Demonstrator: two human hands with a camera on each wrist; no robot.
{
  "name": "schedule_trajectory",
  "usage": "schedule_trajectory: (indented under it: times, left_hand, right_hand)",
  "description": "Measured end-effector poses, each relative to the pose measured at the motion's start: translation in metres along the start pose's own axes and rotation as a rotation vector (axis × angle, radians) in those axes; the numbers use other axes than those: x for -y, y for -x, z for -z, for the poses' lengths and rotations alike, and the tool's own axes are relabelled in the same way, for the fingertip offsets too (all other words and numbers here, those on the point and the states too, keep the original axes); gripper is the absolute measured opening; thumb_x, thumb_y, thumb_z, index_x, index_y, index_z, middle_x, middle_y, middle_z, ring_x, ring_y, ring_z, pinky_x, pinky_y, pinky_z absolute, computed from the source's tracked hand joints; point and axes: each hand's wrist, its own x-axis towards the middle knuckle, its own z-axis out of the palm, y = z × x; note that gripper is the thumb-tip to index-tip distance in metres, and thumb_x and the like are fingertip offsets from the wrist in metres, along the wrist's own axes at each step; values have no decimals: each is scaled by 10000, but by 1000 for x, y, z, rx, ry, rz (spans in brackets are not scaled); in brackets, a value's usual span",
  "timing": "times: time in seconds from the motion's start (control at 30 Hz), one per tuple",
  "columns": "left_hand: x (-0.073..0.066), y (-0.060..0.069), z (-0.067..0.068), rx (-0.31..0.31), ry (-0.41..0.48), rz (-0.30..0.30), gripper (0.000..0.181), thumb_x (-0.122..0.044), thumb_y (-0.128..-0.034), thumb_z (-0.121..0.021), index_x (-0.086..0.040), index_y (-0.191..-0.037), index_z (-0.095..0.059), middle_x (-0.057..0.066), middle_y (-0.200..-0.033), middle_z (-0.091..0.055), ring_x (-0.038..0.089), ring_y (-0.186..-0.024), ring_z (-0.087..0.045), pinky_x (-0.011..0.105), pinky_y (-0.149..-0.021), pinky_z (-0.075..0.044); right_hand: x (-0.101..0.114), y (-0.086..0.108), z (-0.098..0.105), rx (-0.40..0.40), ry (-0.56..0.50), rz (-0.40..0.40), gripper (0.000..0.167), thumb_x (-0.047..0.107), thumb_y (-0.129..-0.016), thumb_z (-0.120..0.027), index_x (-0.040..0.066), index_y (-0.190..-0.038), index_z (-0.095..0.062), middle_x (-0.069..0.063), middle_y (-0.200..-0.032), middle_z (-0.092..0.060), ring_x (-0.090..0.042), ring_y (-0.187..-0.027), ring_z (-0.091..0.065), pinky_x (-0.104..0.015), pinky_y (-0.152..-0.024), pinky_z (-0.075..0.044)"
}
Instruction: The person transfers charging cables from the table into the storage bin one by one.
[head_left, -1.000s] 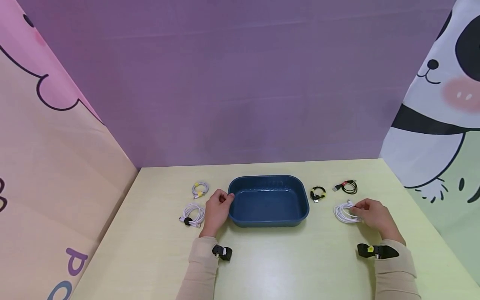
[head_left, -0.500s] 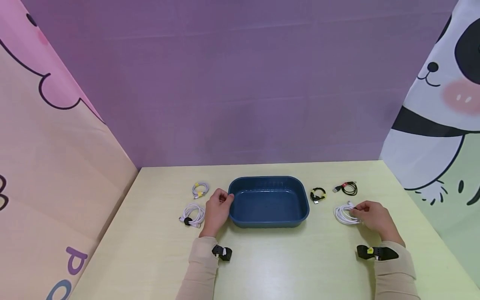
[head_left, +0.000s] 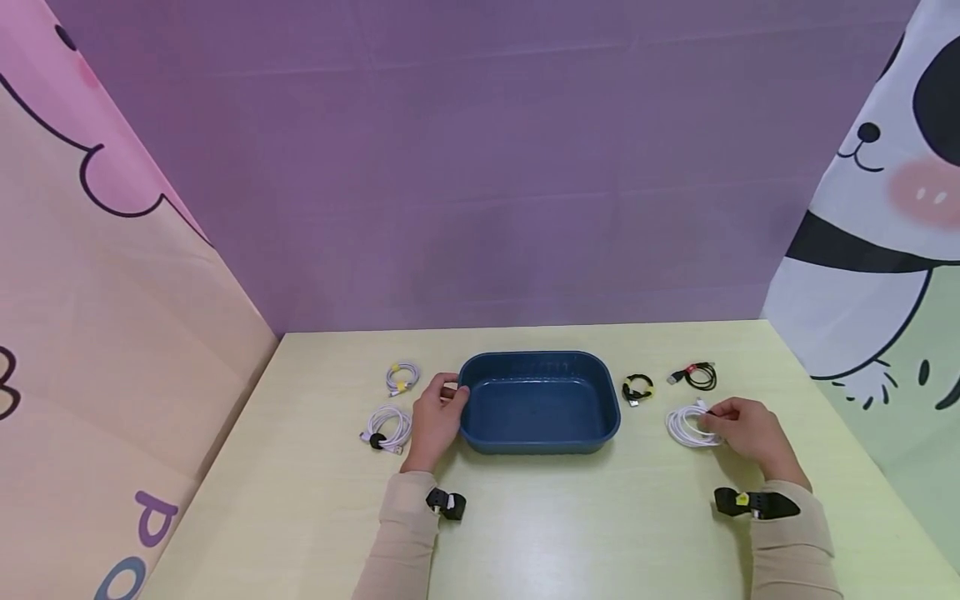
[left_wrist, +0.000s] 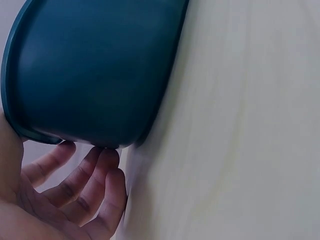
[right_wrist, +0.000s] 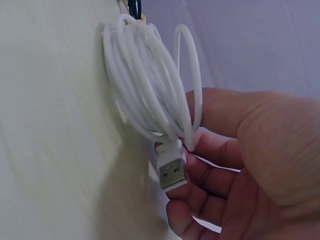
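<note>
A blue rectangular plastic tray (head_left: 538,443) with rounded corners stands on the table. My left hand (head_left: 437,422) pinches its left end, the thumb over the rim and the other fingers bent against the outer wall in the left wrist view (left_wrist: 75,195). To the right of the tray, my right hand (head_left: 752,433) grips a coiled white USB cable (head_left: 688,427) by its right side. In the right wrist view the cable's loops (right_wrist: 142,80) bunch beside the thumb, and its USB plug (right_wrist: 172,172) hangs by the curled fingers.
Left of the tray lie a white cable with a black tie (head_left: 387,430) and a smaller pale cable with yellow bands (head_left: 402,378). On its right are a short black-and-yellow cable (head_left: 637,388) and a black USB cable (head_left: 699,377). A purple backdrop (head_left: 510,183) rises behind the table.
</note>
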Motion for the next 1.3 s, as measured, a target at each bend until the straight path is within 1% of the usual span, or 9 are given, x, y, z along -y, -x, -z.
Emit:
schedule_trajectory:
  times: [0.1,0.23,0.47,0.8,1.0,1.1,1.3]
  left_hand:
    - [0,0,-1,1,-10,-8,301,-256,-1002,-636,-133,-1275,-667,115,-982,-715,225,-862,-674,314,-732,-526]
    - [-1,0,0,9,-17,-11,327,-260,-1004,-629,-132,-1303,-664,120,-985,-711,221,-856,-673,309,-716,-520]
    - [0,-1,3,-10,-36,-1,328,-257,-999,-638,-145,-1306,-672,112,-977,-715,221,-851,-676,304,-717,-516]
    - [-2,1,0,5,-22,11,325,-259,-1005,-628,-143,-1306,-671,119,-982,-709,212,-845,-660,290,-712,-511]
    - [-4,0,0,6,-11,1,314,-254,-1003,-633,-144,-1293,-679,118,-972,-709,209,-834,-650,294,-709,-508]
    - [-4,-1,-1,8,-10,3,313,-266,-1000,-640,-159,-1291,-682,109,-968,-708,204,-821,-641,290,-705,-501]
    - [-3,1,0,10,-14,7,318,-258,-1007,-630,-151,-1303,-675,117,-978,-707,205,-819,-641,291,-692,-502]
  right_hand:
    - [0,-1,-1,-8,-3,14,357,287,-975,-669,-58,-1065,-662,-115,-919,-675,-203,-812,-560,-306,-699,-426]
    - [1,-1,-1,-9,-21,14,352,277,-979,-667,-63,-1071,-658,-111,-916,-671,-198,-805,-555,-309,-695,-433]
    - [7,-2,-4,-2,-71,35,394,302,-1005,-641,-75,-1119,-643,-119,-948,-686,-175,-814,-576,-289,-683,-467]
    - [18,3,2,-81,-74,107,401,310,-1003,-647,-75,-1116,-647,-168,-974,-692,-167,-814,-578,-280,-667,-471]
    - [25,2,1,-114,-94,115,411,327,-1005,-648,-65,-1127,-647,-184,-1008,-689,-179,-835,-583,-278,-664,-474]
    - [27,2,0,-137,-102,124,404,324,-1000,-658,-61,-1124,-653,-172,-998,-694,-164,-828,-579,-262,-660,-473]
    - [35,2,-2,-181,-135,132,364,296,-985,-682,-48,-1104,-666,-115,-942,-694,-91,-768,-548,-238,-633,-473]
